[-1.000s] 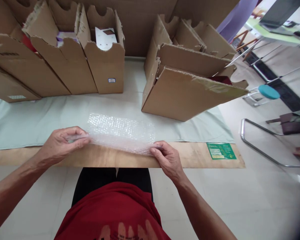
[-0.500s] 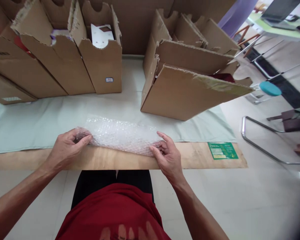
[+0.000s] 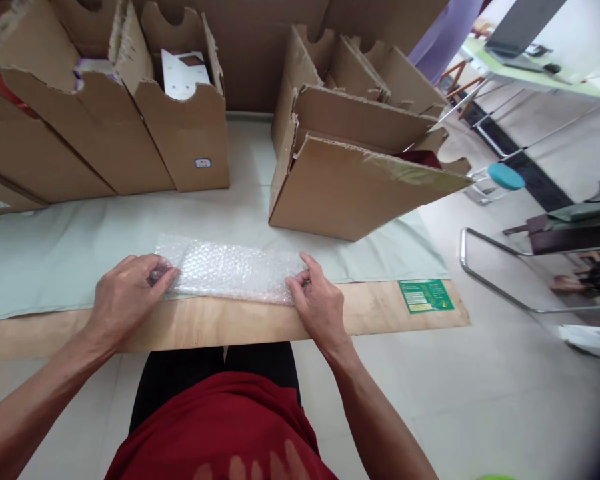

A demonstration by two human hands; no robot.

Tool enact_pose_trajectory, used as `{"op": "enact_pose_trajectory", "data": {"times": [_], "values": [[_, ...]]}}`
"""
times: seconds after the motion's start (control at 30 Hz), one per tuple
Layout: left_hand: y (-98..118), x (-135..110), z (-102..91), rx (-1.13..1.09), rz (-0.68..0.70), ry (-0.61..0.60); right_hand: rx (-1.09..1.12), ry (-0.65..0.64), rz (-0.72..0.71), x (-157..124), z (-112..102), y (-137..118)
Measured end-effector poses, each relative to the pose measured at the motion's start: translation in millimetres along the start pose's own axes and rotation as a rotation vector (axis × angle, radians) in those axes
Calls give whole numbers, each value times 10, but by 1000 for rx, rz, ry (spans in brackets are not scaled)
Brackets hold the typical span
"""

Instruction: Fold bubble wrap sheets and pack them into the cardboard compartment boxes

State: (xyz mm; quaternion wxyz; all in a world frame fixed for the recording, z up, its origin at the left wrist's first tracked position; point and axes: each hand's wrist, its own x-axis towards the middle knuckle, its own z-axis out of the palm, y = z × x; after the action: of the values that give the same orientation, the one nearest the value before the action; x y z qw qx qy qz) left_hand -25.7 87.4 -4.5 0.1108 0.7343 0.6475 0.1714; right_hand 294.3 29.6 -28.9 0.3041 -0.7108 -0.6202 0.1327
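A strip of clear bubble wrap (image 3: 233, 270) stretches between my two hands near the front edge of the table. Its left end is pinched between the thumb and fingers of my left hand (image 3: 130, 293). At the other end, my right hand (image 3: 319, 300) grips the lower right corner with thumb and fingertips, its index finger raised along the edge. The wrap lies roughly level, over the pale green cloth (image 3: 80, 260) and the bare wooden edge (image 3: 230, 320). Whether anything is folded inside the wrap cannot be made out.
Cardboard file boxes (image 3: 200, 147) stand in a row at the back left, one holding a white piece (image 3: 184, 75). More cardboard boxes (image 3: 365, 190) stand at the right. A green card (image 3: 426, 296) lies on the wooden edge. Beyond are a metal frame (image 3: 490, 287) and a blue stool (image 3: 506, 176).
The view has swung slightly, so the scene sits further left. The bubble wrap now lies flatter and straighter, with both hands still holding its ends.
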Motion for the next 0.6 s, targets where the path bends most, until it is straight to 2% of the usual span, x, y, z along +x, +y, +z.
{"op": "enact_pose_trajectory", "data": {"times": [0.07, 0.17, 0.37, 0.5, 0.6], "values": [[-30, -9, 1, 61, 28, 29, -44, -57, -3, 32, -35, -6], [-47, -10, -45, 131, -17, 39, -109, -138, -8, 98, -135, -3], [28, 96, -170, 238, -125, -123, -227, -146, -224, 433, -256, -43], [54, 167, -168, 260, -155, -215, -259, -279, -213, 664, -206, -131], [30, 174, -175, 203, -121, -263, -184, -373, -169, 690, -244, -168]]}}
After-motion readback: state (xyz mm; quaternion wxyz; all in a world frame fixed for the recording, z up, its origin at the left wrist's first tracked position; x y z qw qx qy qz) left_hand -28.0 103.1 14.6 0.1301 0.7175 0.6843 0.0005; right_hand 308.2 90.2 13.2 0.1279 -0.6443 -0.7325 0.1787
